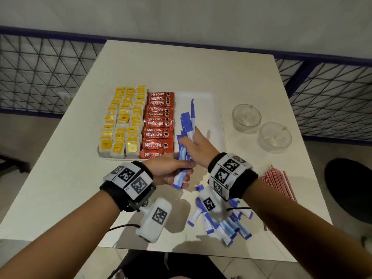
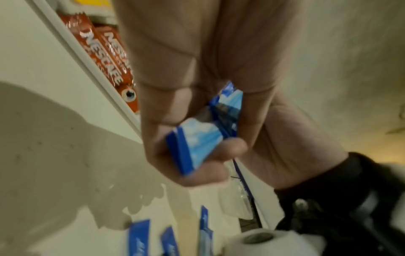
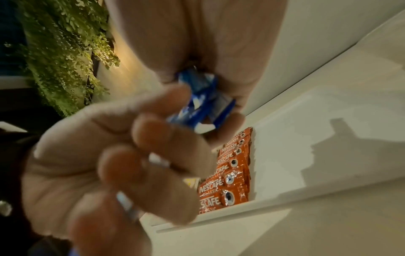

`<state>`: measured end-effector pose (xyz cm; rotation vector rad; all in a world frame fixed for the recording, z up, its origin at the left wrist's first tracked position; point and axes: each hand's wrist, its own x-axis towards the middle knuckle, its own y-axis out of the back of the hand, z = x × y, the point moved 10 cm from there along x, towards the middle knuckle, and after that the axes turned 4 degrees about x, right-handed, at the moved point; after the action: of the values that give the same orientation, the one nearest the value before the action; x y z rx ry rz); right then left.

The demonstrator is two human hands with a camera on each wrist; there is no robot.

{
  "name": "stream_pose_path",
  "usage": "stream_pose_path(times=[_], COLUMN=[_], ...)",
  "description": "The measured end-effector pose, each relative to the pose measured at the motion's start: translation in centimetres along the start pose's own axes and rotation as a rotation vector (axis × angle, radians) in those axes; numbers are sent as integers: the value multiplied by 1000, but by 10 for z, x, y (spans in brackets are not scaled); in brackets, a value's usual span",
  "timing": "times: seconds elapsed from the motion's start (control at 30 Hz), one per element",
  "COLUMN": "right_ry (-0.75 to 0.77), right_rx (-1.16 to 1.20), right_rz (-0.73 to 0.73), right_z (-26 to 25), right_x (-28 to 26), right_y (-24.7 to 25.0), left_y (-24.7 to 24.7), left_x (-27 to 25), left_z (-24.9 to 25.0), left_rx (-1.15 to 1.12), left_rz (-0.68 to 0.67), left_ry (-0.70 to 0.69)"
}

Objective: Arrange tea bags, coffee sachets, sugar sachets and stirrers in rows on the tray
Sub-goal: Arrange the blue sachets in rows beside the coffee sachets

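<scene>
Blue-white sugar sachets [image 1: 186, 125] bunched, both hands' fingers [image 1: 182, 165] gripping; two glass bowls [image 1: 246, 117].

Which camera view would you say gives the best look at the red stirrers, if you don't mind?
The head view: the red stirrers lie bundled on the table, right of the right hand and outside the tray. Neither wrist view shows them.

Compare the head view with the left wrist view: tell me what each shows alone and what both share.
Head view only: the rows of yellow tea bags, red stirrers on the table, two glass bowls.

Left wrist view only: the undersides of the left hand fingers curled round the sachet ends.

Both: the sugar sachets held by both hands, the coffee sachets, the white tray, loose sugar sachets on the table.
</scene>
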<state>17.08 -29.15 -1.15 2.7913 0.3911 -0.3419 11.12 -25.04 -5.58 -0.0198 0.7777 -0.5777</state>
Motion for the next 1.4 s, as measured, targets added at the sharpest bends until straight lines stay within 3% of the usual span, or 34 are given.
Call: stream_pose_path(times=[0.23,0.4,0.5,0.73,0.87,0.97,1.23,1.4], right_ry=[-62,-108,-136,-93,-91,-108,-146,-128], right_rx=[-1,116,87,-20,-117,-60,210,141], right_rz=[-3,53,-4,-152,-166,-205,-351,-263], right_z=[4,-1,-5,-18,-14,-19,-26,-25], right_x=[4,5,4,9,16,11,-8,-5], right_y=[-7,11,5,-31,-48,-55,-51,-34], left_y=[28,59,79,44,39,42,69,91], left_x=[-6,-19,-29,-26,-22,-22,-34,-36], left_z=[-10,-23,-17,28,33,35,41,49], left_rx=[174,77,-100,-118,-154,-187,-290,-241], left_rz=[107,233,338,215,242,301,413,453], left_ry=[12,52,6,-115,-59,-45,-182,-228])
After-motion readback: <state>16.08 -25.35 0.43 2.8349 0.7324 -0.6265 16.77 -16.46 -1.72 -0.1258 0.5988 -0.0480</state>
